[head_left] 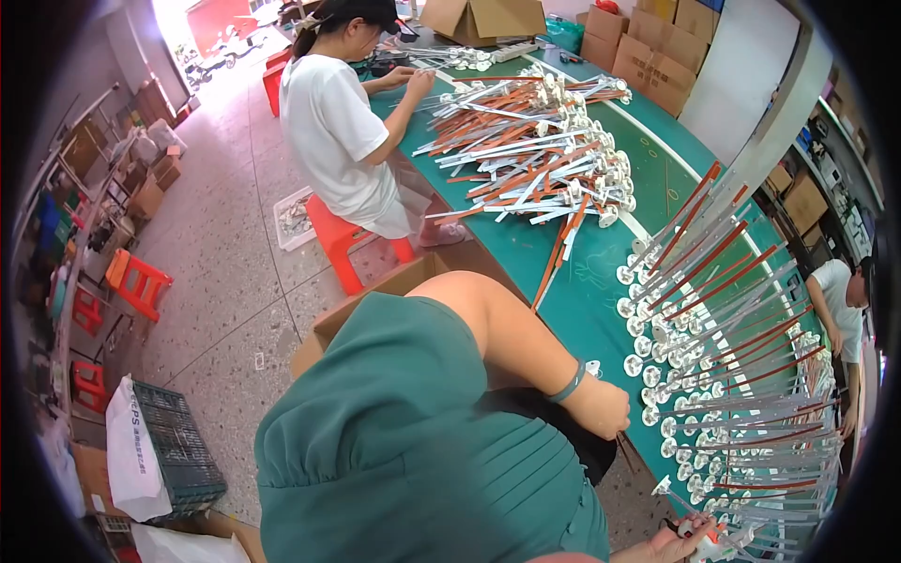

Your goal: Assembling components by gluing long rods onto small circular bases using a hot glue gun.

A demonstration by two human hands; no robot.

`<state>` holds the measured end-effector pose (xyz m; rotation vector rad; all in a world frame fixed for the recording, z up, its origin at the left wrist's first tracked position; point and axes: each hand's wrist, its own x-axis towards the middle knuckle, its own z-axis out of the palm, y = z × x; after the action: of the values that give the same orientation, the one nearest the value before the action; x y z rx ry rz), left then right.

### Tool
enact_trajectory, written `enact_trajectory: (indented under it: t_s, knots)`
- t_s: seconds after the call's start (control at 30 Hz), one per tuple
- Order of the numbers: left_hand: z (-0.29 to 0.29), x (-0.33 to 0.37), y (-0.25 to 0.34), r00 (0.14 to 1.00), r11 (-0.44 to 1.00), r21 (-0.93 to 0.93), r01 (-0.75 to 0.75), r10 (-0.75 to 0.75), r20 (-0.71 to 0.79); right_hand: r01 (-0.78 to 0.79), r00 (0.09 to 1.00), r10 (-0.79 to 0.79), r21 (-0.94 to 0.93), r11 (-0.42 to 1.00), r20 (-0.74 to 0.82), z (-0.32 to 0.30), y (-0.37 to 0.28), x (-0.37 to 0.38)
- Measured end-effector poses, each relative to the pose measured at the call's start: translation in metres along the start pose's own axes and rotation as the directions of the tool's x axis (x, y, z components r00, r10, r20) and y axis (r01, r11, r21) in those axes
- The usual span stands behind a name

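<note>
My left hand (599,407), with a band on its wrist, is closed at the edge of the green table (601,324). Its fingers curl out of sight, so what they may hold is hidden. At the lower right, my right hand (680,541) is closed round a piece with a white round head (663,486) on a thin stem. Something dark, orange and white also shows at those fingers, too small to name. Beside both hands stand rows of white round-based pieces (668,427) with long grey and red-brown strips pointing away to the right.
A large pile of similar strips (535,150) lies farther up the table. A person in white (333,131) sits on a red stool (333,239) at the left side; another person (840,300) is at the far right. An open cardboard box (375,291) stands beside me.
</note>
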<state>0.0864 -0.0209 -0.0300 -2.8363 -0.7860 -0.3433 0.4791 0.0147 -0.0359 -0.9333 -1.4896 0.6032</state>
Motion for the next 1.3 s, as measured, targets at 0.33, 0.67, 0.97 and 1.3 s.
enact_trajectory:
  t_s: [0.33, 0.67, 0.97, 1.3]
  knots:
    - [-0.003, -0.013, -0.012, 0.99, 0.995, -0.026, 0.093, -0.09, 0.11, -0.278, 0.88, 0.466, 0.698, 0.66, -0.091, 0.024, -0.032, 0.016]
    - [-0.043, -0.037, -0.01, 0.94, 0.903, -0.26, 0.341, -0.321, 0.118, -0.14, 0.961, 0.268, 0.718, 0.681, -0.066, 0.02, -0.037, 0.015]
    - [-0.098, -0.121, -0.06, 0.127, 0.03, -0.895, 0.445, -0.991, 0.03, -0.088, 0.988, 0.155, 0.797, 0.598, -0.007, 0.011, -0.04, 0.031]
    - [-0.047, -0.117, -0.127, 0.203, 0.177, -0.89, 0.42, -0.974, -0.098, -0.115, 0.993, 0.108, 0.73, 0.674, 0.056, 0.038, -0.05, 0.025]
